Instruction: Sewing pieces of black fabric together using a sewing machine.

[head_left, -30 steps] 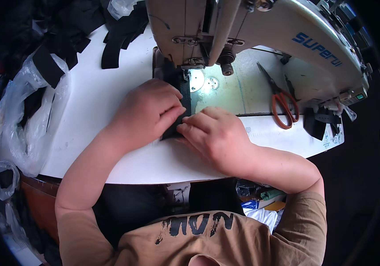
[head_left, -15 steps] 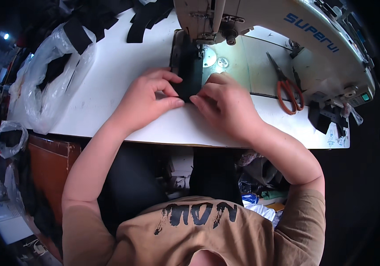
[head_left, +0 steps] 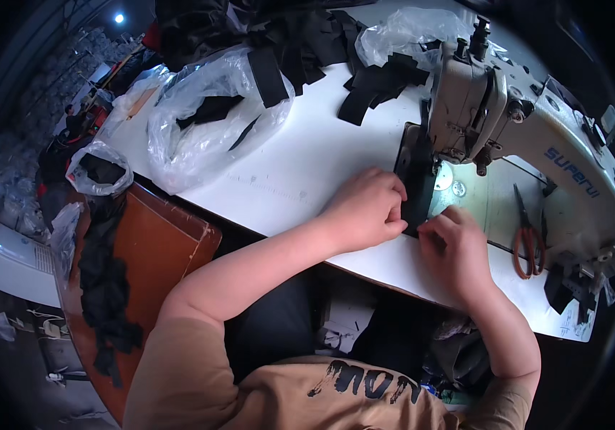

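Note:
A black fabric strip lies lengthwise on the bed of a sewing machine, its far part beneath the needle area. At the strip's near left corner, my left hand has its fingers curled and its thumb against the edge. My right hand pinches the near right corner between thumb and fingers. The machine's lamp lights the metal plate just right of the strip. Orange-handled scissors lie to the right of my right hand.
Black fabric pieces are heaped at the back of the white table. A clear plastic bag holding black pieces sits on its left. Below it, a brown board carries a long black bunched strip. More black scraps lie at the right.
My view has swung to the left, so everything appears farther right and more of the left side shows. Both hands stay at the near end of the black strip.

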`<state>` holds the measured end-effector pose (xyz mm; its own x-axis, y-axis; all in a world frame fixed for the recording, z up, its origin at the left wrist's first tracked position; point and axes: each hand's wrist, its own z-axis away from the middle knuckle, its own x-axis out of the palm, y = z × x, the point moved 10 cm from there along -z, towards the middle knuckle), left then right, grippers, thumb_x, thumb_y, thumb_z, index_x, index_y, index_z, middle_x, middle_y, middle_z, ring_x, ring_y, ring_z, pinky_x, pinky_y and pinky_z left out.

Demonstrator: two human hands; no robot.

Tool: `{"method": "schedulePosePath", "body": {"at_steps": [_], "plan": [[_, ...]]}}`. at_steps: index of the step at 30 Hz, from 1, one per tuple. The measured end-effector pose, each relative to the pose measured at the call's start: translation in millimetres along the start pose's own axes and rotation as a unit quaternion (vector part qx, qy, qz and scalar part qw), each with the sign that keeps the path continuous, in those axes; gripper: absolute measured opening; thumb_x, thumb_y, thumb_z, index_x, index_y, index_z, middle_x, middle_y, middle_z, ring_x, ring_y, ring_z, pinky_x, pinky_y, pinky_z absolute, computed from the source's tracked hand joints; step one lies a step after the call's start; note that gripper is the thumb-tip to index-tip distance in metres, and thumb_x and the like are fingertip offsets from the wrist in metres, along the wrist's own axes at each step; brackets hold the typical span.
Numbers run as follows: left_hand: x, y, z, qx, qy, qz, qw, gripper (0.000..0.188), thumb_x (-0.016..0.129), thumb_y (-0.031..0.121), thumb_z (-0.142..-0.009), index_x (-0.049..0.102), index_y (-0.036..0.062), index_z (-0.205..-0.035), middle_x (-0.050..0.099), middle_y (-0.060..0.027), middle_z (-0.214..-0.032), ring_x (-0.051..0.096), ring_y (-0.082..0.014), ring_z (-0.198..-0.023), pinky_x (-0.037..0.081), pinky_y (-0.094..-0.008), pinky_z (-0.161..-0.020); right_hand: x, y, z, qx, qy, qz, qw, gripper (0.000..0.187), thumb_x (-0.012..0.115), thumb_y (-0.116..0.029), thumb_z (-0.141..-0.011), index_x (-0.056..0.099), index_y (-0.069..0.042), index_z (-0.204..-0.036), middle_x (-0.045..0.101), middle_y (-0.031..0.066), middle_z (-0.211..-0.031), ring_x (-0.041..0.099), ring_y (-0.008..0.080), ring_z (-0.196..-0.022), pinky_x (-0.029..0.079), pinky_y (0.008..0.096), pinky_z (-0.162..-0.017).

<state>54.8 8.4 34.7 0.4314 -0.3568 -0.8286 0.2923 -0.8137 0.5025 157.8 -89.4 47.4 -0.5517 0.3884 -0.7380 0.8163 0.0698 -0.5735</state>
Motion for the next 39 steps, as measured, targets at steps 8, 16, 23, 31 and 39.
{"method": "schedulePosePath", "body": {"at_steps": [8, 16, 23, 31, 39], "plan": [[-124.0, -83.8, 3.0, -0.069, 0.252, -0.009, 0.965, 0.01, 0.074, 0.009, -0.091, 0.069, 0.0018, -0.095, 0.071, -0.0097, -0.092, 0.07, -0.0224, -0.09, 0.055, -0.0351, -0.082, 0.2, -14.8, -0.6, -0.073, -0.031, 0.052, 0.995, 0.018, 0.064, 0.005, -0.072, 0.073, -0.003, -0.086, 0.063, 0.0138, -0.086, 0.063, 0.0359, -0.086, 0.053, 0.0459, -0.072], [-209.1, -268.0, 77.0, -0.35, 0.112, -0.147, 0.918, 0.029, 0.081, 0.02, -0.089, 0.069, 0.0, -0.107, 0.075, -0.0071, -0.096, 0.07, -0.0164, -0.084, 0.055, -0.0327, -0.081, 3.1, -19.8, 0.2, -0.078, -0.032, 0.07, 0.994, 0.021, 0.062, 0.008, -0.07, 0.072, -0.002, -0.086, 0.061, 0.0127, -0.085, 0.061, 0.0344, -0.083, 0.053, 0.0447, -0.069], [-181.5, -241.5, 93.1, -0.356, 0.129, -0.092, 0.921, 0.027, 0.083, 0.023, -0.087, 0.072, 0.0003, -0.097, 0.069, -0.0041, -0.079, 0.063, -0.0133, -0.074, 0.05, -0.0301, -0.072, 1.9, -14.7, 4.0, -0.065, -0.032, 0.071, 0.995, 0.02, 0.063, 0.008, -0.07, 0.072, -0.002, -0.085, 0.061, 0.0126, -0.084, 0.062, 0.0339, -0.083, 0.053, 0.0441, -0.069], [-228.7, -183.9, 120.6, -0.243, 0.447, 0.06, 0.859, 0.02, 0.076, 0.026, -0.097, 0.071, 0.0075, -0.09, 0.061, 0.0037, -0.073, 0.052, -0.0019, -0.064, 0.043, -0.0187, -0.06, 3.5, -15.3, -0.4, -0.099, -0.025, 0.088, 0.991, 0.016, 0.07, 0.002, -0.071, 0.074, -0.004, -0.085, 0.061, 0.0105, -0.085, 0.063, 0.0323, -0.083, 0.054, 0.0444, -0.068], [-20.0, -32.8, 2.0, -0.235, 0.061, 0.34, 0.909, 0.031, 0.079, 0.02, -0.094, 0.066, -0.0006, -0.113, 0.067, 0.0002, -0.08, 0.06, -0.0057, -0.064, 0.047, -0.0226, -0.056, 4.9, -14.5, 6.7, -0.135, -0.022, 0.128, 0.982, 0.01, 0.073, -0.006, -0.075, 0.074, -0.008, -0.084, 0.06, 0.0072, -0.085, 0.062, 0.0283, -0.084, 0.054, 0.0413, -0.066]]}}
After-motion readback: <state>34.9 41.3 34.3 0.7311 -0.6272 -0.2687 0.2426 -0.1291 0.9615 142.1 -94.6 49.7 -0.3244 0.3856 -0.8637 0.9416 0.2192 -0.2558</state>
